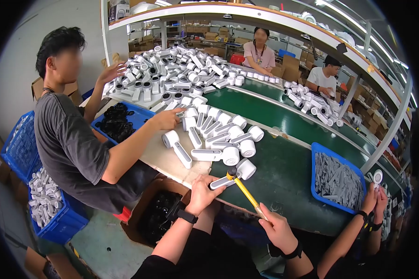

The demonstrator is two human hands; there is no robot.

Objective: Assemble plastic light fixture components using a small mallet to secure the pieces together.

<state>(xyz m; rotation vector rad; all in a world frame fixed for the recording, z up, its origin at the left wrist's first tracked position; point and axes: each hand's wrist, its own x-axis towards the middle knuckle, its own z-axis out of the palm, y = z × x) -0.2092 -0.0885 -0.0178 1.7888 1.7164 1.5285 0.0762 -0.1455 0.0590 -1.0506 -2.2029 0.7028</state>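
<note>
My left hand (pixel 203 191) is closed around the handle end of a white device (pixel 246 168) with a round head and a grey strip along its handle, lying at the near edge of the bench. In my right hand (pixel 279 231) is a hammer (pixel 247 194) with a yellow handle. Its dark head overlaps the device's handle in this view; whether it touches cannot be told. Just beyond lies a cluster of similar white devices (pixel 231 156), several with perforated round ends.
A co-worker (pixel 72 125) at left reaches toward the large pile of white devices (pixel 172 69). Blue trays hold black parts (pixel 118 122) and grey strips (pixel 337 181). Another person's hands (pixel 376 201) hold a white round-headed piece at right. A green conveyor (pixel 260 104) runs behind; a cardboard box (pixel 135 215) sits below.
</note>
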